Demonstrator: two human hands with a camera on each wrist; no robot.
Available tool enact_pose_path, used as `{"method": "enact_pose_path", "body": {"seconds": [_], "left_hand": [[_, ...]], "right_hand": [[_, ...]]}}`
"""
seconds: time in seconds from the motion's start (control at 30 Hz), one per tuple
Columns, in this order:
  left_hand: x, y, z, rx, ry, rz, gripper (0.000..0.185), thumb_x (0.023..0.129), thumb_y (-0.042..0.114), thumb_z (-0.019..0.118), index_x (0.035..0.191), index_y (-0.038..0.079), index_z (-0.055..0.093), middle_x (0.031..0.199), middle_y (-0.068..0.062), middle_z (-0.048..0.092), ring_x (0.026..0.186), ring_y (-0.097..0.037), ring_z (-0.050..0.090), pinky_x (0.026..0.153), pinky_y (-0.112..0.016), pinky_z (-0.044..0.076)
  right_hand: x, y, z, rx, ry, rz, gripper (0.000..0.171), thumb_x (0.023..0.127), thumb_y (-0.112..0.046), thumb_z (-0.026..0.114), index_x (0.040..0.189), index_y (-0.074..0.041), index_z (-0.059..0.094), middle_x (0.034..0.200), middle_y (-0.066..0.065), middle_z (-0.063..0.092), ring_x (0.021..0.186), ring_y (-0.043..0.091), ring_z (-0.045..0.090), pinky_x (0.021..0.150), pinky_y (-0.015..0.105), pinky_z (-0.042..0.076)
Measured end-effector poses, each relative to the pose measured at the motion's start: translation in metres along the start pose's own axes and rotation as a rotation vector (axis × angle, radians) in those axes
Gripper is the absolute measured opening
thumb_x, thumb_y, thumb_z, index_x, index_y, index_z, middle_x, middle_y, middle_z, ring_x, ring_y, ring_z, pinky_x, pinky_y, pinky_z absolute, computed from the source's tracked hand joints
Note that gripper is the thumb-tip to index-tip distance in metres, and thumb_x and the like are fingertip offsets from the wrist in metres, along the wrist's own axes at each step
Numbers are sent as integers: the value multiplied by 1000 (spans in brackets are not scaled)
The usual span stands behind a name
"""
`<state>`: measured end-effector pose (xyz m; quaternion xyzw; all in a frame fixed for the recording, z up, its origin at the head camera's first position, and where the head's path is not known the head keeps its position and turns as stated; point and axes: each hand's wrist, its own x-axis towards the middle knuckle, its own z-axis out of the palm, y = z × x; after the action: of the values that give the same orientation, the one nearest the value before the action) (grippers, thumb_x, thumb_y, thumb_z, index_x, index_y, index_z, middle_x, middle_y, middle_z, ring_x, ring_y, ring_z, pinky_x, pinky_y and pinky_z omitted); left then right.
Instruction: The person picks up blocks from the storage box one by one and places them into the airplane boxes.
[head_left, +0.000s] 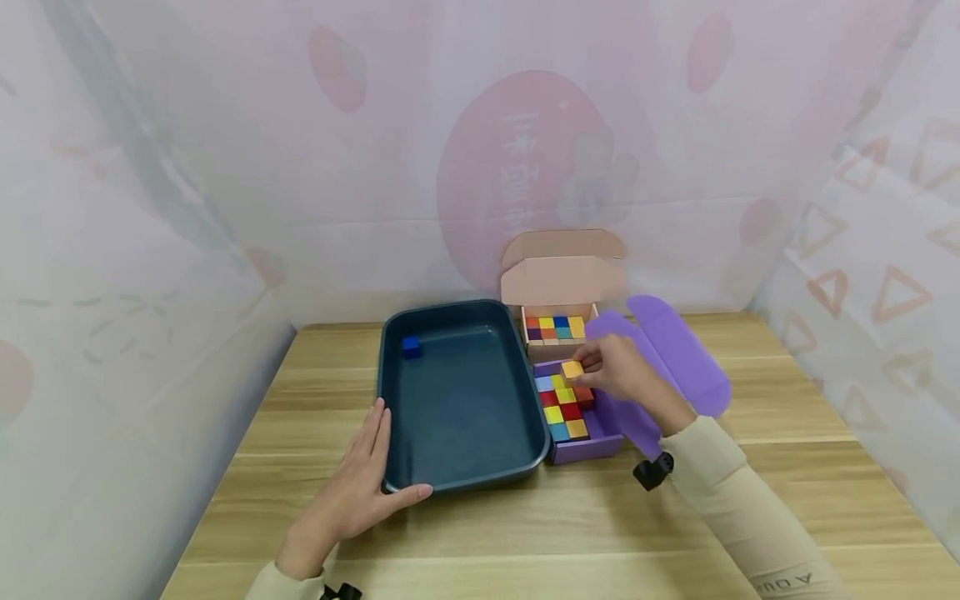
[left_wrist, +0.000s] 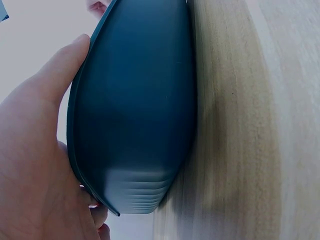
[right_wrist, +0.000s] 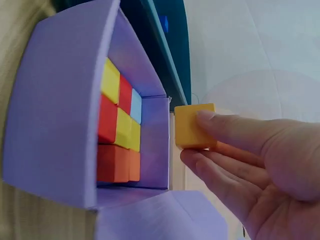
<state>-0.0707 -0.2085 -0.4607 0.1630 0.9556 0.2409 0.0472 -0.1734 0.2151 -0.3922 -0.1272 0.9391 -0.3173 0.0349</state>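
Between thumb and fingers, my right hand (head_left: pixel 617 367) pinches a yellow-orange cube (right_wrist: pixel 192 125), held just above the far end of a purple box (head_left: pixel 587 450). Inside that box sit several coloured cubes, among them a red cube (head_left: pixel 571 412) and a light blue cube (head_left: pixel 544 383). My left hand (head_left: pixel 358 483) rests on the near left corner of a dark teal tray (head_left: pixel 465 486), its fingers straight along the rim and its thumb on the front edge. One blue cube (head_left: pixel 411 347) lies in the tray's far left part. The left wrist view shows the tray's outer side.
Behind the purple box stands an open pale pink box (head_left: pixel 558 351) holding several coloured cubes. The purple box's lid (head_left: pixel 686 358) folds out to the right. Printed cloth walls (head_left: pixel 375 208) enclose the wooden table (head_left: pixel 300 417) at the back and sides.
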Motion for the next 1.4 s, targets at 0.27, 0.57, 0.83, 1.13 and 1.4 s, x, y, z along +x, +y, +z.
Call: {"method": "enact_pose_path", "body": {"seconds": [0.27,0.57,0.83,1.13,1.4], "left_hand": [[-2,2,-1,7,3,0,130,86,77,69,170,4,1,180,-13,-9,167,-38,-1,129,-70,17],[-5,1,-3,4,-5,-13,130,87,76,69,170,9,-4,179,-12,-11,167,-39,-1,129,-70,17],[-7,1,-3,-4,-8,-21,129,87,76,69,170,10,-6,179,-11,-12,167,-38,-2,129,-71,17],[-8,4,-1,-10,-3,-11,128,88,72,70,169,8,-4,179,-13,-11,166,-40,-1,128,-71,18],[-5,6,-2,-9,-5,-12,128,88,73,70,170,6,-2,179,-13,-10,166,-40,-1,128,-71,19]], "right_hand": [[-19,1,3,-45,-22,37,24,87,-15,88,105,-1,82,98,11,83,88,20,75,78,36,66],[-28,-6,14,-140,-25,99,18,84,-11,89,95,2,83,84,8,77,76,19,65,70,35,61],[-25,-22,27,-364,7,114,13,87,0,83,91,3,71,76,9,66,67,20,60,58,32,54],[-28,-21,46,-430,12,105,7,94,8,70,100,5,72,89,18,74,70,24,67,63,36,64],[-21,-18,53,-587,9,101,19,91,-3,80,109,0,74,99,19,76,79,29,72,73,48,68]]}}
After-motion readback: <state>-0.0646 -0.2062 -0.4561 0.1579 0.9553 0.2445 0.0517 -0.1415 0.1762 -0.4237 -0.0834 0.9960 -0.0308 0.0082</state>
